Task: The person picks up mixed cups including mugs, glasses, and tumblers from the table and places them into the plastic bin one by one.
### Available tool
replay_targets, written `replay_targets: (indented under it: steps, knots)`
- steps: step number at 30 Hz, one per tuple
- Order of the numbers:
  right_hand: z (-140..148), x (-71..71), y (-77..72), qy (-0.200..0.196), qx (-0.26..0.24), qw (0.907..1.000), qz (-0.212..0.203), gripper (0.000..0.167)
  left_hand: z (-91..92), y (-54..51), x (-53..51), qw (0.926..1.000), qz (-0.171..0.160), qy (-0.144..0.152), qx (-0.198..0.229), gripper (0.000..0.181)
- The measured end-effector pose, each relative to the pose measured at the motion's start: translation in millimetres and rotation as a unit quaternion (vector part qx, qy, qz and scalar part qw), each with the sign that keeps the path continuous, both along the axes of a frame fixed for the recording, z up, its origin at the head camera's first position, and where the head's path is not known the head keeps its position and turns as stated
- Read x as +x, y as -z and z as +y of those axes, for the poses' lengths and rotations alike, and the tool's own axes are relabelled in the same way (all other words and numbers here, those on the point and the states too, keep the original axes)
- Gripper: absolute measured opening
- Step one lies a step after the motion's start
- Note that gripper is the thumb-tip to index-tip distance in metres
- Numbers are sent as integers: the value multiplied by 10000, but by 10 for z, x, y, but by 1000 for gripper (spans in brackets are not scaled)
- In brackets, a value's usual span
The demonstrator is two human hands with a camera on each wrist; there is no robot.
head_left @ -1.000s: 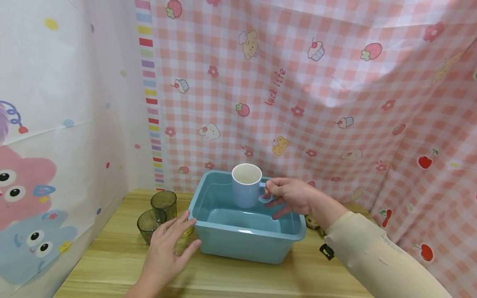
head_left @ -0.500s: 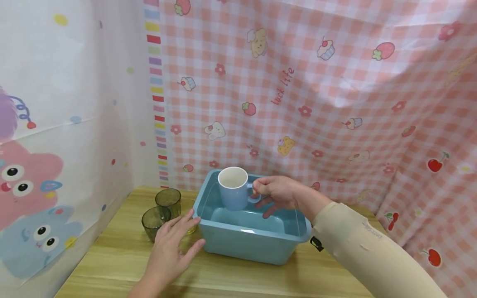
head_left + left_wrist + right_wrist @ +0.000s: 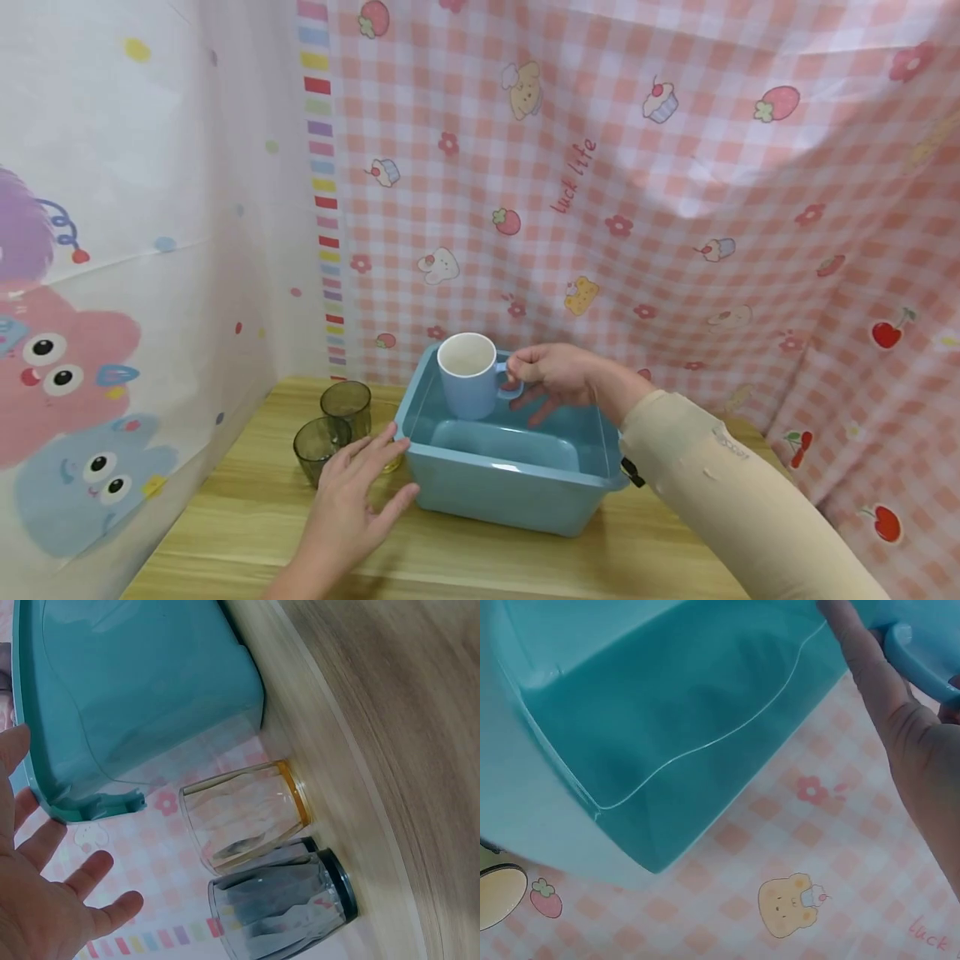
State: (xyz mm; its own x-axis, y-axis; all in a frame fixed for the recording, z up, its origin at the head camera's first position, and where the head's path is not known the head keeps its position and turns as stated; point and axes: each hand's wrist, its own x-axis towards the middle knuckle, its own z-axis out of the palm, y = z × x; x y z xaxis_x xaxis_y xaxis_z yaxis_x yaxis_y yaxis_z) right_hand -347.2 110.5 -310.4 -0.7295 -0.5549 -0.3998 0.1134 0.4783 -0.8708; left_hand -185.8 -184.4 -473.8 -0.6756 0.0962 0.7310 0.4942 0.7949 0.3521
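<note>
Table front: wood grain of the table (image 3: 450,571) runs along the near side of the bin; the left edge slants away beside the white cloth (image 3: 172,125).
Left hand: the left hand (image 3: 352,504) is spread with nothing in its grasp, thumb apart, fingertips at the rim of the bin's near left corner.
Right sleeve: the beige sleeve (image 3: 738,500) crosses above the bin's right end.
Bin edges: the blue-green bin (image 3: 502,497) has a wide rim and rounded corners; a black object (image 3: 632,472) shows just beside its right wall, partly hidden.
Bin room: inside, a gap lies between the mug and the right wall, partly crossed by the right hand (image 3: 558,377).
Right hand: thumb and forefinger pinch the mug's handle; the other fingers extend loosely.
Mug: the light blue mug (image 3: 468,390) is upright, mouth up, within the bin's outline toward its back left; whether its base touches the bin cannot be told. Its white interior shows.
Glasses: left of the bin, the front dark glass (image 3: 315,450), rear dark glass (image 3: 348,408) and amber glass (image 3: 244,817) stand close together, upright.
Backdrop: pink checked cloth (image 3: 637,183) hangs behind the bin.
</note>
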Motion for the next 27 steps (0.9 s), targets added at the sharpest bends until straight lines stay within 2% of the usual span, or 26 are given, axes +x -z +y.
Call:
replay_targets:
  steps: [15,22,27]
  knots:
    - [-149,-315,128,-595,147,9981,8,30,3,10,17,9999,11,-45,-95,61]
    - [-221,-406,198,-934,201,9953,-120,34,-1,11,26,9998,-74,-65,-151,62]
    - [-248,-448,278,-1248,438,9912,-34,32,-21,14,33,9997,-82,-118,-185,62]
